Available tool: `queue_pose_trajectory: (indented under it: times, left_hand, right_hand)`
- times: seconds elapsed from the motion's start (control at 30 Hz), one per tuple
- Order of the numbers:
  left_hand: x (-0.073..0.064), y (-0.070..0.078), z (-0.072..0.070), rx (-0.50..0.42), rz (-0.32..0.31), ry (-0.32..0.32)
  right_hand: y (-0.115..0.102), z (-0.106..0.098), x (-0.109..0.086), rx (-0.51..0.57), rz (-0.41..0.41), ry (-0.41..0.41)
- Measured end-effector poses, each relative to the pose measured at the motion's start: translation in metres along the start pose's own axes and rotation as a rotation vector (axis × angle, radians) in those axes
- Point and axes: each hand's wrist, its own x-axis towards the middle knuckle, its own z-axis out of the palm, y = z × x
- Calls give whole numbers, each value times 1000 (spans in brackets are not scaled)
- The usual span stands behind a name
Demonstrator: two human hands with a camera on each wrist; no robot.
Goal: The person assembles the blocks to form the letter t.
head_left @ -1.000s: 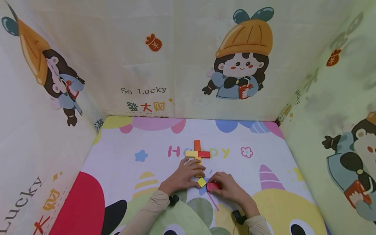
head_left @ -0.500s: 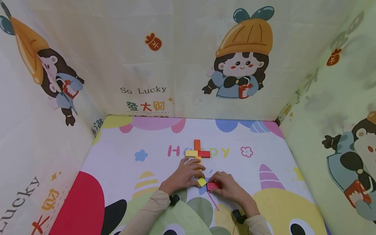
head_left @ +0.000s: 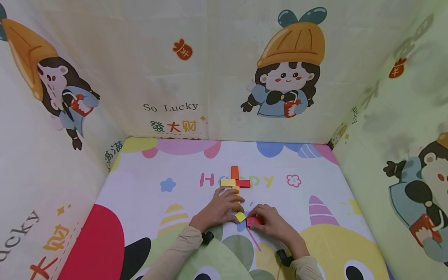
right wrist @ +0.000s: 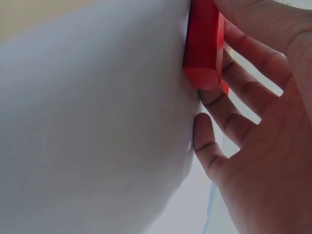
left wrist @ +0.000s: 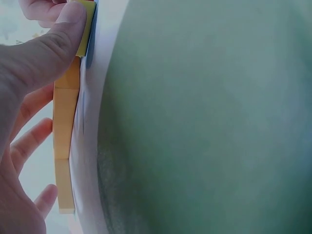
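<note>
My left hand [head_left: 220, 206] reaches over a column of yellow-orange blocks [left wrist: 66, 122], its fingers spread along the far side. Its thumb presses the side of a yellow block [head_left: 240, 216], which sits turned at an angle at the column's near end. With thumb and fingers, my right hand [head_left: 271, 221] pinches a red block [right wrist: 204, 41] lying flat just right of the yellow one. Past the column's far end are a pale yellow block [head_left: 228, 182] and a second red block [head_left: 243, 183], end to end crosswise. An orange block [head_left: 235, 172] stands lengthwise beyond them.
A printed cloth [head_left: 140, 206] with cartoon shapes and coloured letters covers the table. Cloth walls with printed figures rise at the back [head_left: 224, 77], the left and the right. A black wrist camera [head_left: 207, 238] is on the left wrist, another [head_left: 285, 258] on the right.
Both hands and all the blocks keep their places. The cloth wall on the left shifts, its printed figure sliding a little leftward.
</note>
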Motion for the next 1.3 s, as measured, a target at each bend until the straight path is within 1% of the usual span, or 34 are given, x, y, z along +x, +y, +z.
queue_pose_trajectory:
  times: [0.13,0.23,0.3,0.43,0.53,0.67,0.8,0.87,0.97,1.1,1.2,1.3]
  left_hand:
    - [-1,0,-2,-23,10,11]
    - [-1,-2,-4,-57,8,38]
    - [-2,-4,-5,-65,2,68]
    - [-2,-9,-11,-46,-13,113]
    - [-2,-13,-13,-33,-38,109]
    - [-2,-18,-15,-19,-92,112]
    - [0,-25,-18,10,-157,174]
    - [2,-29,-20,22,-205,201]
    - [4,-33,-23,18,-280,219]
    - [6,-36,-25,-5,-366,203]
    - [7,-37,-25,-21,-402,180]
    - [6,-39,-23,-28,-419,150]
  right_hand:
    - [2,-1,-1,5,-7,2]
    - [6,-3,-3,9,-2,28]
    - [10,-5,-6,14,9,51]
    - [14,-7,-11,28,32,61]
    - [13,-6,-14,19,34,60]
    - [10,-4,-16,-29,37,75]
    - [9,-2,-16,-56,30,94]
    - [10,-1,-16,-64,23,104]
    - [11,0,-16,-68,19,111]
    - [11,0,-16,-67,15,115]
    - [11,0,-16,-70,11,117]
    - [11,0,-17,-71,12,115]
